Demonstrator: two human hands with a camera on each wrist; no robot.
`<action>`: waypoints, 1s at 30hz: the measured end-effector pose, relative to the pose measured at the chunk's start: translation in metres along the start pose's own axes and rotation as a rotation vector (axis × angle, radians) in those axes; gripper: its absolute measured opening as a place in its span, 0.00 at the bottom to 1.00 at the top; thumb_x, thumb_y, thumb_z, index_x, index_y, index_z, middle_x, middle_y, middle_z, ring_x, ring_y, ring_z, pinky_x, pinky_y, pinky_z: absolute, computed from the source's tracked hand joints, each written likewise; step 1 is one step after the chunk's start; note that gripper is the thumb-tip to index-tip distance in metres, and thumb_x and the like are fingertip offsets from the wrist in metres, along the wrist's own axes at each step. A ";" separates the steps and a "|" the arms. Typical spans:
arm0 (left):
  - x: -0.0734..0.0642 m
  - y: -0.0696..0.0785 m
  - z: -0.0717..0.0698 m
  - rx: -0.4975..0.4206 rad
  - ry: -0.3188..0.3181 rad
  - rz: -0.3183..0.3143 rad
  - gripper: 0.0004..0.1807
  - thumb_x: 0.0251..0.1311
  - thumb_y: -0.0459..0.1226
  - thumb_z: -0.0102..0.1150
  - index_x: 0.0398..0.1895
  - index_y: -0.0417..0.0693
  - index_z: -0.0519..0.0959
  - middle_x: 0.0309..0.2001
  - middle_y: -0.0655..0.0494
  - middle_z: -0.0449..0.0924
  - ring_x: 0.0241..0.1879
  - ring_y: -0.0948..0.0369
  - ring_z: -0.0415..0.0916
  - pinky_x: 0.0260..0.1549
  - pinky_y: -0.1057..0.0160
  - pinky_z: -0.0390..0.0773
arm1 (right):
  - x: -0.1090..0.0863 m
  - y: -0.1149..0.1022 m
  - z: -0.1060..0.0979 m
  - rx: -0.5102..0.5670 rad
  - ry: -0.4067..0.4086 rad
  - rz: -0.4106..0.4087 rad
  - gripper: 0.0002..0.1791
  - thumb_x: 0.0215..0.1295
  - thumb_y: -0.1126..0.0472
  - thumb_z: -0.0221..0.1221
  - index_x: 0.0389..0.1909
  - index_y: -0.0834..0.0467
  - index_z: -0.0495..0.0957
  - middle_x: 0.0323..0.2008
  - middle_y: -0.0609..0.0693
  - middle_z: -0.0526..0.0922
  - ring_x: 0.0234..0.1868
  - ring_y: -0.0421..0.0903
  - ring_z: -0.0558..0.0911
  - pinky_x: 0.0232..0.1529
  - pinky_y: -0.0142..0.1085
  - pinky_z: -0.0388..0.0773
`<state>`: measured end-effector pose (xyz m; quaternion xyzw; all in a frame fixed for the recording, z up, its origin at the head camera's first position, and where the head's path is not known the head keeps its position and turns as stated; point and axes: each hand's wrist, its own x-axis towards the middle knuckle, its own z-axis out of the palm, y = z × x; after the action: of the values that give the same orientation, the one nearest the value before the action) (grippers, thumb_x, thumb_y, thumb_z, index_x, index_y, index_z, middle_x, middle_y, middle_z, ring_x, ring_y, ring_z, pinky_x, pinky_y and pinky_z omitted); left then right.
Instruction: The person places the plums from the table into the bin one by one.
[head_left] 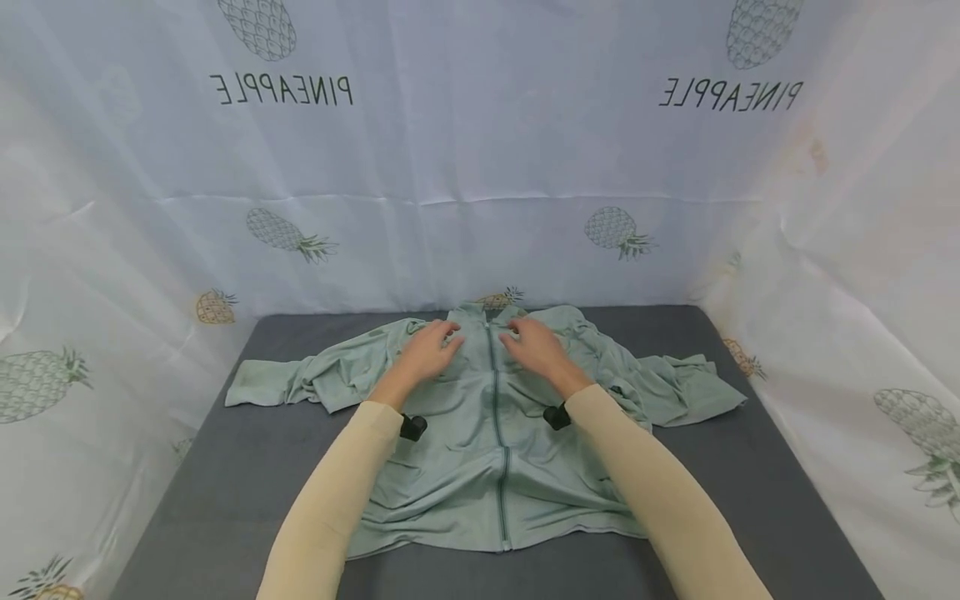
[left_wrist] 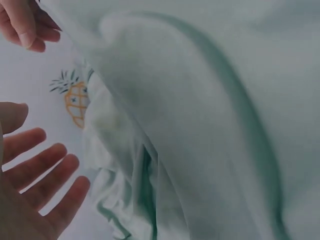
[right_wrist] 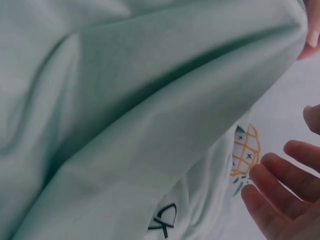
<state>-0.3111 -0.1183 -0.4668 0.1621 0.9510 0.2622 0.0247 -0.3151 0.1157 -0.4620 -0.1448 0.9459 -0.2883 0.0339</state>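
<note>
A pale green zip-up jacket [head_left: 450, 425] lies spread out, its front zipper [head_left: 497, 408] running down the middle and its sleeves stretched to both sides. Over the chest left of the zipper is my left hand [head_left: 431, 348], fingers loosely bent, with no cloth between them. My right hand [head_left: 538, 343] mirrors it on the other side, just below the collar [head_left: 468, 312]. In the left wrist view the fingers [left_wrist: 47, 170] are spread beside the green cloth. The right wrist view likewise shows parted fingers [right_wrist: 280, 180] apart from the fabric, which has long soft folds.
The jacket lies on a dark grey table [head_left: 225, 483]. White curtains [head_left: 480, 150] with pineapple prints stand behind it and on both sides, close to the table edges. A small black wrist camera [head_left: 412, 427] sits under the left wrist, another [head_left: 557, 417] under the right.
</note>
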 end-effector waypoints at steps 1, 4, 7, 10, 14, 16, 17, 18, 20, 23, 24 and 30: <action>0.003 0.000 0.002 0.001 0.002 -0.008 0.25 0.80 0.48 0.45 0.69 0.43 0.72 0.62 0.45 0.75 0.60 0.48 0.75 0.58 0.46 0.73 | 0.003 0.000 0.001 0.002 0.005 0.002 0.25 0.79 0.51 0.53 0.66 0.64 0.74 0.62 0.60 0.78 0.61 0.57 0.78 0.59 0.52 0.75; 0.013 0.003 0.007 0.003 0.010 -0.035 0.23 0.80 0.46 0.46 0.68 0.42 0.73 0.60 0.44 0.76 0.58 0.48 0.76 0.57 0.46 0.74 | 0.011 0.001 0.007 0.020 0.028 0.005 0.22 0.78 0.53 0.55 0.62 0.64 0.77 0.58 0.61 0.80 0.58 0.57 0.79 0.57 0.52 0.76; 0.023 0.006 0.013 -0.011 0.005 -0.045 0.22 0.79 0.44 0.47 0.66 0.40 0.74 0.61 0.43 0.76 0.59 0.47 0.76 0.57 0.46 0.74 | 0.018 0.002 0.013 0.036 0.039 0.004 0.21 0.79 0.54 0.54 0.61 0.64 0.78 0.56 0.60 0.82 0.56 0.56 0.81 0.56 0.51 0.77; 0.033 0.008 0.019 -0.021 -0.014 -0.049 0.22 0.79 0.43 0.48 0.66 0.39 0.75 0.63 0.42 0.75 0.61 0.46 0.74 0.59 0.46 0.73 | 0.022 0.004 0.019 0.062 0.030 0.012 0.21 0.79 0.55 0.54 0.61 0.65 0.78 0.55 0.60 0.81 0.55 0.56 0.81 0.55 0.50 0.77; 0.043 0.008 0.024 -0.004 -0.020 -0.066 0.21 0.78 0.43 0.51 0.64 0.39 0.76 0.62 0.42 0.76 0.63 0.46 0.73 0.61 0.47 0.71 | 0.025 0.005 0.023 0.100 0.020 0.032 0.19 0.79 0.56 0.54 0.60 0.65 0.78 0.54 0.60 0.82 0.54 0.56 0.81 0.54 0.50 0.77; 0.046 0.007 0.026 0.006 -0.017 -0.082 0.21 0.77 0.43 0.53 0.63 0.39 0.77 0.60 0.42 0.78 0.62 0.46 0.74 0.61 0.48 0.72 | 0.026 0.005 0.025 0.114 0.022 0.038 0.19 0.78 0.56 0.55 0.60 0.64 0.79 0.54 0.60 0.82 0.54 0.55 0.81 0.54 0.50 0.78; 0.048 0.007 0.027 0.011 -0.016 -0.090 0.21 0.76 0.43 0.53 0.63 0.38 0.77 0.59 0.42 0.79 0.61 0.46 0.75 0.60 0.48 0.73 | 0.026 0.005 0.025 0.119 0.021 0.040 0.19 0.78 0.56 0.55 0.59 0.64 0.79 0.54 0.60 0.82 0.54 0.55 0.81 0.54 0.49 0.78; 0.049 0.006 0.028 0.015 -0.015 -0.098 0.20 0.76 0.42 0.54 0.62 0.38 0.77 0.58 0.42 0.80 0.59 0.46 0.76 0.59 0.48 0.73 | 0.026 0.005 0.025 0.124 0.019 0.043 0.19 0.78 0.56 0.55 0.59 0.64 0.79 0.53 0.59 0.82 0.54 0.55 0.81 0.54 0.49 0.77; 0.051 0.006 0.029 0.014 -0.021 -0.114 0.19 0.75 0.41 0.55 0.61 0.37 0.78 0.55 0.41 0.80 0.57 0.46 0.77 0.56 0.49 0.75 | 0.027 0.005 0.026 0.132 0.012 0.046 0.19 0.78 0.56 0.55 0.59 0.64 0.79 0.53 0.59 0.82 0.54 0.55 0.81 0.54 0.49 0.78; 0.053 0.006 0.030 0.001 -0.035 -0.139 0.18 0.75 0.38 0.56 0.60 0.36 0.78 0.55 0.40 0.81 0.55 0.46 0.78 0.55 0.49 0.76 | 0.028 0.005 0.026 0.148 0.000 0.045 0.19 0.78 0.56 0.55 0.60 0.64 0.79 0.53 0.59 0.82 0.54 0.55 0.81 0.54 0.49 0.78; 0.054 0.006 0.031 -0.005 -0.040 -0.147 0.17 0.75 0.37 0.56 0.60 0.36 0.78 0.55 0.40 0.81 0.55 0.46 0.78 0.55 0.48 0.76 | 0.028 0.005 0.026 0.150 -0.002 0.043 0.19 0.78 0.56 0.55 0.60 0.64 0.79 0.54 0.59 0.82 0.54 0.55 0.81 0.54 0.49 0.78; 0.057 0.003 0.031 -0.056 -0.039 -0.159 0.16 0.71 0.30 0.52 0.57 0.35 0.81 0.55 0.41 0.82 0.55 0.46 0.79 0.55 0.50 0.77 | 0.032 0.008 0.025 0.160 -0.001 0.027 0.19 0.78 0.58 0.55 0.59 0.66 0.79 0.53 0.61 0.83 0.54 0.56 0.81 0.54 0.49 0.78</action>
<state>-0.3601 -0.0818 -0.4897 0.0903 0.9524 0.2829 0.0687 -0.3436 0.0994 -0.4861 -0.1291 0.9217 -0.3625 0.0495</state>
